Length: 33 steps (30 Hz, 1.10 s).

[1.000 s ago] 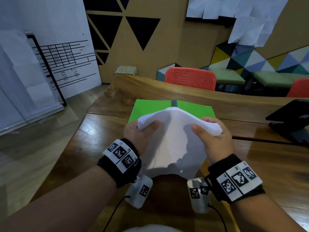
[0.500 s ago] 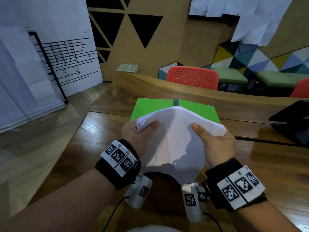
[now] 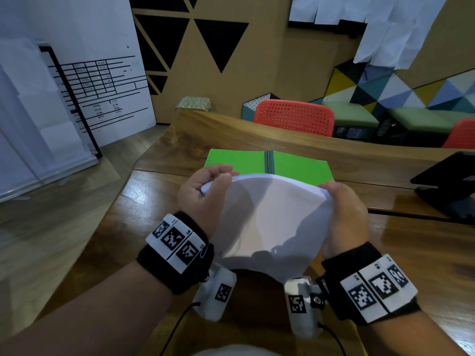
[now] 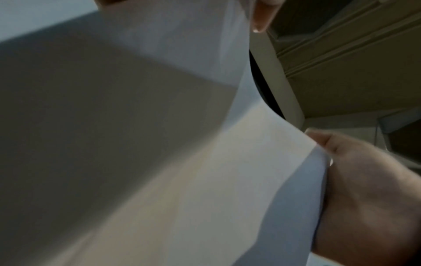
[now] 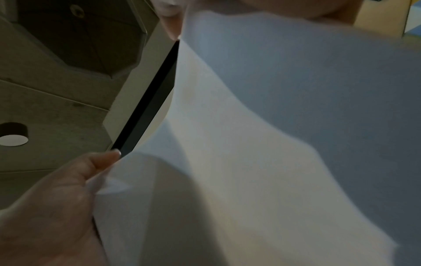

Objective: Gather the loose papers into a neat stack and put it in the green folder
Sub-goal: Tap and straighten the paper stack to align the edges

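Both hands' fingers (image 3: 218,176) pinch paper stack (image 3: 270,217) btwn them, bowed up

We see bare bench (image 3: 159,227) left of the green folder (image 3: 239,160) and more bench to the right, up to the black stand (image 3: 447,183). A raised wooden ledge (image 3: 257,132) walls off the far side just beyond the folder.

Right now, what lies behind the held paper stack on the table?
Behind the paper stack, gripped by the left hand and right hand, the green folder lies open on the table. Its near edge is hidden.
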Tool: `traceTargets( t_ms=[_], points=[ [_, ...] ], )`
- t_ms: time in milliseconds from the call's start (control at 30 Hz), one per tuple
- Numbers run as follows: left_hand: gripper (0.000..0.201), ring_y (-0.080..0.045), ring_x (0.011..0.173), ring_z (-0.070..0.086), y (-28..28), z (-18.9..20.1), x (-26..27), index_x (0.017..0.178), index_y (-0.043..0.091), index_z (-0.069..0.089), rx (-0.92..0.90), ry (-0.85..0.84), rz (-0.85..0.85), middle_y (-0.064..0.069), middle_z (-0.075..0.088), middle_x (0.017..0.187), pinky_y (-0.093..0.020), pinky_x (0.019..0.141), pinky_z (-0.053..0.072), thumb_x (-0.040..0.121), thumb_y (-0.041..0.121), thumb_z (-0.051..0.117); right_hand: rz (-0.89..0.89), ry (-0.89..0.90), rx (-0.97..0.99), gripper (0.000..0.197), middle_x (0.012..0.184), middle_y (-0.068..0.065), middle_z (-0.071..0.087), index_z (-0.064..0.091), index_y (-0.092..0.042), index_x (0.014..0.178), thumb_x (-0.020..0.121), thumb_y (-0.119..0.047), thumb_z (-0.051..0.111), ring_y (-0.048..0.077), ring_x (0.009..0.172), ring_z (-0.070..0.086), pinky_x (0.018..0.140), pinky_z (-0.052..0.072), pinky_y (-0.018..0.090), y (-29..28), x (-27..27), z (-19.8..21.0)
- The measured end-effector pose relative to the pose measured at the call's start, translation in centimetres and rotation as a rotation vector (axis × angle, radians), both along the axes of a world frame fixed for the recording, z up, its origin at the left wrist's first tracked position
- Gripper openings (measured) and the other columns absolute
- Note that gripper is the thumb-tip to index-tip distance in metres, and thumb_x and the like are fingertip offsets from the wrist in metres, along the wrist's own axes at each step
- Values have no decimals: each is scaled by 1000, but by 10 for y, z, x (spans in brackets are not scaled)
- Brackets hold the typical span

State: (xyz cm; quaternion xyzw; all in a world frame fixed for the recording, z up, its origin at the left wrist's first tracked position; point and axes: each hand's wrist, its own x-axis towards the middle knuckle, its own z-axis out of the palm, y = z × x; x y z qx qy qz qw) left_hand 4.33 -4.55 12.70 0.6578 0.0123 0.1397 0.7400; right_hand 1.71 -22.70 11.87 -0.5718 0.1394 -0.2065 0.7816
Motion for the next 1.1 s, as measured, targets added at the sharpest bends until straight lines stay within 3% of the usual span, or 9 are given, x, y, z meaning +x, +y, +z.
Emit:
traceTargets(
  t_ms=[133,233,300,433,567,833,933,1033,1100],
  points=[
    [20,3,42,51,0,6,8,60,23,69,-5,41,-25,14,63,47,-8,40,39,64,22,49,12,-10,-52,19,71,7,49,63,-22,54,59,-39,67,26,75,45,68,35,35,-1,2,2],
    [13,5,46,56,6,1,11,70,25,68,7,22,-113,17,66,52,-8,45,44,60,31,61,159,-54,-98,54,69,-4,65,63,-26,74,35,-57,84,15,63,60,57,49,27,-8,1,-1],
    [28,8,50,59,7,-8,11,76,24,67,97,37,-166,21,68,54,-8,48,47,55,42,71,170,-52,-131,46,64,-8,71,64,-22,80,42,-35,85,8,58,64,55,54,23,-7,3,-7],
    [24,12,33,50,1,-13,7,59,19,59,171,150,-84,24,55,33,-3,36,36,81,20,69,34,-14,-134,17,60,-8,72,70,-14,69,66,2,77,11,58,65,67,53,30,8,6,-9],
    [27,9,33,51,-1,-13,2,56,17,59,117,165,-38,21,56,33,-5,35,38,81,19,68,-15,-43,-84,18,62,-5,73,71,-14,66,69,3,75,24,74,65,75,53,40,8,2,-10],
    [26,-8,51,57,3,-29,0,54,19,60,234,257,-41,12,60,39,-13,45,47,78,20,72,20,1,-100,35,81,-3,69,60,-21,86,60,-9,80,21,79,62,78,52,38,1,1,-8],
    [34,-3,37,47,4,-12,3,48,13,57,375,163,-45,8,55,35,-8,38,37,79,21,70,-134,15,-466,60,110,-1,51,46,-26,110,63,-18,82,18,103,52,89,47,32,-14,-1,7],
    [28,-10,59,49,2,8,3,66,11,59,629,-107,-128,-5,54,51,-20,50,39,74,38,63,-163,-42,-965,80,128,-1,46,44,-26,127,58,-53,73,18,123,42,104,36,41,-11,-7,24],
    [31,-16,72,50,-1,20,2,73,13,58,802,-306,-242,-6,56,58,-26,53,32,71,43,55,12,-134,-1118,64,117,-3,60,56,-25,118,63,-59,60,19,112,54,97,43,46,-3,-4,31]
  ],
)
